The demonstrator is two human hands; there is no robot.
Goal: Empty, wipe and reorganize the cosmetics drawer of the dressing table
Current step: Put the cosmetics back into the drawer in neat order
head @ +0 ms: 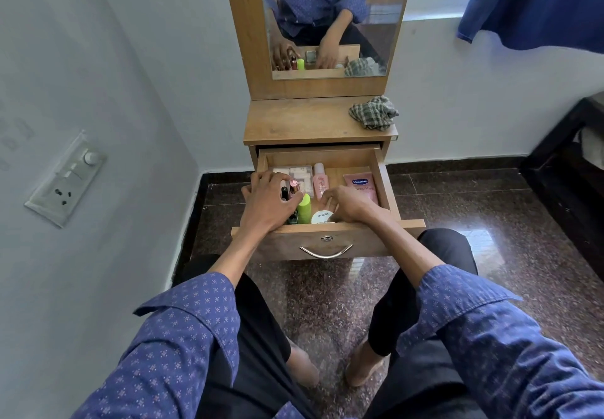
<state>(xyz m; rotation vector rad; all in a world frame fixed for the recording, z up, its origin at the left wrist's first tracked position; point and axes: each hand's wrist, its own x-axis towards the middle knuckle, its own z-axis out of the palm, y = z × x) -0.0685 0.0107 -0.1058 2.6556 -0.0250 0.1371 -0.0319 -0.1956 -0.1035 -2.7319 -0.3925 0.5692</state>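
Drawer: the wooden drawer (387,183) of the dressing table (313,121) stands pulled out toward the person, with cosmetics still lying inside it.
Left hand: the left hand (271,198) reaches into the drawer's left part; its fingers (283,177) are curled round a cluster of upright items, among them a dark tube (285,193) and a pink-capped lipstick (294,185).
Green bottle: a lime-green bottle (304,209) stands upright just beside the left hand, touching its thumb side.
Right hand: the right hand (351,204) is lowered into the drawer's front middle, fingers (327,195) bent downward; whether they pinch anything is hard to tell, since the palm hides the tips.
White jar: a round white jar (322,217) sits at the drawer's front wall, between the two hands and partly under the right one.
Pink bottle: a small pink bottle (320,181) lies in the middle toward the back.
Palette: a pale flat palette (299,173) lies at the back left, partly covered by the left hand.
Pink tube: a pink tube (362,186) lies at the right side, near the drawer's right wall.
Cloth: a crumpled checked cloth (374,112) rests on the right end of the counter (294,124), well apart from the hands.
Mirror: the mirror (330,17) above reflects both hands, the drawer and the cloth.
Surroundings: a switch panel (67,178) on the left wall; blue fabric (536,0) hangs at the window.
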